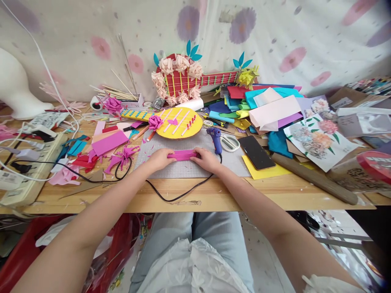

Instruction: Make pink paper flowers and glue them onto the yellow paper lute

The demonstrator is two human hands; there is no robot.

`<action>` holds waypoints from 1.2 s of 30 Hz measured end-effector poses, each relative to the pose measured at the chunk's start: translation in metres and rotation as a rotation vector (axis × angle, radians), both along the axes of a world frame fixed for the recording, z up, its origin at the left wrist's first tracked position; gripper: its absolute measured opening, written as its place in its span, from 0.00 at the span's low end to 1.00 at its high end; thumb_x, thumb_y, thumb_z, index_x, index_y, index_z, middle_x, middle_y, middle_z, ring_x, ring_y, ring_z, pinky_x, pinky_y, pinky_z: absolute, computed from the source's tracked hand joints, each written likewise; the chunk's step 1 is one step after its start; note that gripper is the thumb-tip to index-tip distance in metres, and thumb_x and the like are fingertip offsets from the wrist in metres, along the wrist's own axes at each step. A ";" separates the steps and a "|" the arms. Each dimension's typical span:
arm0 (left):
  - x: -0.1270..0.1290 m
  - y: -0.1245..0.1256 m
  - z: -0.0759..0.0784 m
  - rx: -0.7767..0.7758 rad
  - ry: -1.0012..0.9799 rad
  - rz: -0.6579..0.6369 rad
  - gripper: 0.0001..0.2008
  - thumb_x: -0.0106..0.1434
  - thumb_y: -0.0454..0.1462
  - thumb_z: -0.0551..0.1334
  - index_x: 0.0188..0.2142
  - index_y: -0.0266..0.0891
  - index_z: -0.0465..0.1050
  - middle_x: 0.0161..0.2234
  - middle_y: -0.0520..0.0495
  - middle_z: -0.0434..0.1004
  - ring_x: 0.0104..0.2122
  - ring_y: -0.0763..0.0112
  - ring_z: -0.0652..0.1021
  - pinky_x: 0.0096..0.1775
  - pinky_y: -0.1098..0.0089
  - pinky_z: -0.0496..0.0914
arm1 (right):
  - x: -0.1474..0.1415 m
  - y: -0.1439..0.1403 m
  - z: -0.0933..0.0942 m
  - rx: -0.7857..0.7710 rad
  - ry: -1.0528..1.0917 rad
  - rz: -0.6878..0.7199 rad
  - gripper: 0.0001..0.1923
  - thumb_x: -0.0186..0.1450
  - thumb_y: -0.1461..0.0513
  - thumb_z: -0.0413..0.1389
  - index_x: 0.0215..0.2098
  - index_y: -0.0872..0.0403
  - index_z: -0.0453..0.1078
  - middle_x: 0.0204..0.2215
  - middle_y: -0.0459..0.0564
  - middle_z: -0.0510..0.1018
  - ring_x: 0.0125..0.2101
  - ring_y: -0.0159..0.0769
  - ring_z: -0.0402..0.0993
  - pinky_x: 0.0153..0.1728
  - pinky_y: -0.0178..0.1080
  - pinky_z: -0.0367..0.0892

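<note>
Both hands are down on the grey cutting mat [183,169] at the middle of the wooden surface [214,197], and between them lies a folded strip of pink paper [182,154]. The left hand [159,158] pinches the strip's left end, fingers curled over it; the right hand [207,159] pinches the right end the same way, so the strip lies flat and level across the mat. Just beyond the right hand stands a blue glue gun [215,139], its black cord [177,195] looping off the front edge of the surface. Beside the gun lie white-handled scissors [229,143], then a dark phone [256,152] resting on a yellow sheet [265,171]. Behind the strip sits a yellow paper guitar [180,122] with a pink paper flower [155,121] on it, and a red guitar [183,79] trimmed with pale blossoms leans against the flowered wall cloth. To the right, a heap of coloured paper [262,106]; to the left, pink scraps [122,156] and a power strip [30,162].
</note>
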State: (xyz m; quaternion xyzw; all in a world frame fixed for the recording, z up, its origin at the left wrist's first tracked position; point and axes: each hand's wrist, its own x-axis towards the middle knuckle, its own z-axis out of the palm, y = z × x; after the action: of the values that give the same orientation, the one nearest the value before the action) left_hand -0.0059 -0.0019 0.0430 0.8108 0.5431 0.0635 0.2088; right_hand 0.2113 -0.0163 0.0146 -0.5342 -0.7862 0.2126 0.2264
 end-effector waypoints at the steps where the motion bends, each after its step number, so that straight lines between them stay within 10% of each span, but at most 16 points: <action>1: -0.001 0.000 0.000 -0.006 -0.008 0.014 0.12 0.57 0.43 0.59 0.35 0.40 0.74 0.33 0.49 0.76 0.33 0.65 0.73 0.33 0.69 0.62 | -0.001 -0.001 0.001 -0.018 0.033 -0.020 0.06 0.61 0.59 0.54 0.35 0.54 0.65 0.27 0.46 0.72 0.31 0.34 0.66 0.33 0.35 0.59; 36: -0.001 -0.009 -0.007 0.000 -0.151 0.196 0.18 0.54 0.37 0.63 0.45 0.40 0.62 0.36 0.49 0.75 0.37 0.66 0.75 0.38 0.67 0.65 | -0.012 -0.007 -0.009 0.103 -0.048 -0.167 0.18 0.61 0.59 0.53 0.48 0.56 0.58 0.30 0.49 0.74 0.35 0.38 0.70 0.36 0.38 0.62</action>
State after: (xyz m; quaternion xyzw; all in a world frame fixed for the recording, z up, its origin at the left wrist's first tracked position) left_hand -0.0072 -0.0108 0.0357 0.7467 0.6026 0.1445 0.2416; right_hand 0.1996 -0.0230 0.0052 -0.5906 -0.7538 0.1396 0.2518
